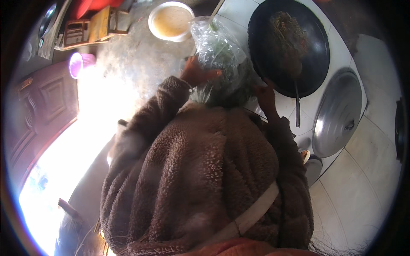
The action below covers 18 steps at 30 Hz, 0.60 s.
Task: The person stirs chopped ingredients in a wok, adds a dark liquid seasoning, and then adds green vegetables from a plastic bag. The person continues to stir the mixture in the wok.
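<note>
A clear plastic bag [221, 44] with green leafy contents is in front of my chest, beside the tiled stovetop. My left hand [200, 73] grips its left side, the thumb laid across the plastic. At the lower right of the bag, close to the wok's rim, is my right hand [266, 96]; its fingers are dark and partly hidden, so its hold is unclear. To the right, a large black wok [315, 60] contains cooked food strips [288, 30]. A metal ladle [297, 105] rests in it, handle towards me.
A domed metal lid [336, 115] leans on the white tiled counter [302, 113], near a small bowl [305, 156]. On the floor are a white basin [171, 20] of cloudy liquid and a pink basket [81, 64]. Wooden stools [99, 25] and a door [45, 102] lie left.
</note>
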Tool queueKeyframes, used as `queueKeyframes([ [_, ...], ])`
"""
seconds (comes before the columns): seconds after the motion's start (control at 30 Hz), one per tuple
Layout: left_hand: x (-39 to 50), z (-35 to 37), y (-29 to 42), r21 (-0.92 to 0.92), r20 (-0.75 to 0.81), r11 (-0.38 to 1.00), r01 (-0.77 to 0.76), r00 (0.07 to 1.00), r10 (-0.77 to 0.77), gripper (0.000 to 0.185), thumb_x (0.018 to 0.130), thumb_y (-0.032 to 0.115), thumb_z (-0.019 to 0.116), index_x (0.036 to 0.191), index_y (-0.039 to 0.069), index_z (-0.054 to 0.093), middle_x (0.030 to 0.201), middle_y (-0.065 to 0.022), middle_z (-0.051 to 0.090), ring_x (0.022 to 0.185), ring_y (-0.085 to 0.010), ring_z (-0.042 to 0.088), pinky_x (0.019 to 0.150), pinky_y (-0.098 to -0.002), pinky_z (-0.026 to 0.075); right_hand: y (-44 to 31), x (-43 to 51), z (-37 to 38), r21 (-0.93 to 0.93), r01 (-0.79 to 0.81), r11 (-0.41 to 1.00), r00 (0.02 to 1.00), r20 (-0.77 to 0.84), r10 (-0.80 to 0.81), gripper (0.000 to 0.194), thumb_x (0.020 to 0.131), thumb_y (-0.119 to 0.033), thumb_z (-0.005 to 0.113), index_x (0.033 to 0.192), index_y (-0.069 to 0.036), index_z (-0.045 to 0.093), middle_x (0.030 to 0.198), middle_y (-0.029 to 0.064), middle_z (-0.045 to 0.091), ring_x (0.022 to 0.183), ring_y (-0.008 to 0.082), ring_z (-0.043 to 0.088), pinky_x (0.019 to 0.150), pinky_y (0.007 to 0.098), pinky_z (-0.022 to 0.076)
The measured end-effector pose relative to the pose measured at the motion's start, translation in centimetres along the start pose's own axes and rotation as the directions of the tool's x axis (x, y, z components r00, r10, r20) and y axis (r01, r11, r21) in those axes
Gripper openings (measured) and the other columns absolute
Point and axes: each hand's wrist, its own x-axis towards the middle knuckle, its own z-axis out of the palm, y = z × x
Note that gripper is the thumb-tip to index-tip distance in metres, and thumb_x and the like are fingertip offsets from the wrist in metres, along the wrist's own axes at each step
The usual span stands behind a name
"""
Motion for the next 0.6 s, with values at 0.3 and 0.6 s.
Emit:
queueKeyframes([
  [0.3,2.8,1.1,-4.3,0.066,0.464,0.932,0.355,0.817,-0.344,0.072,0.069,0.042,0.08,0.122,0.001,0.054,0.11,-0.0127,0.063,0.1,-0.0216,0.06,0.087,-0.035,0.048,-4.9,-0.5,1.3,0.119,0.155,0.981,0.903,0.385,-0.189,0.062,0.072,-0.026,0.074,0.119,0.005,0.049,0.11,0.0182,0.062,0.102,0.0253,0.061,0.087,0.0349,0.0475],
  [0.6,-0.4,1.6,4.6,-0.437,0.5,0.734,0.519,0.819,-0.282,0.045,0.077,0.018,0.076,0.115,0.002,0.058,0.103,-0.008,0.064,0.094,-0.0184,0.06,0.083,-0.033,0.051,-6.7,-4.8,0.8,0.652,0.037,0.757,0.932,0.251,-0.261,0.056,0.08,-0.019,0.069,0.129,0.001,0.048,0.125,0.0163,0.056,0.117,0.0232,0.051,0.095,0.035,0.0432],
])
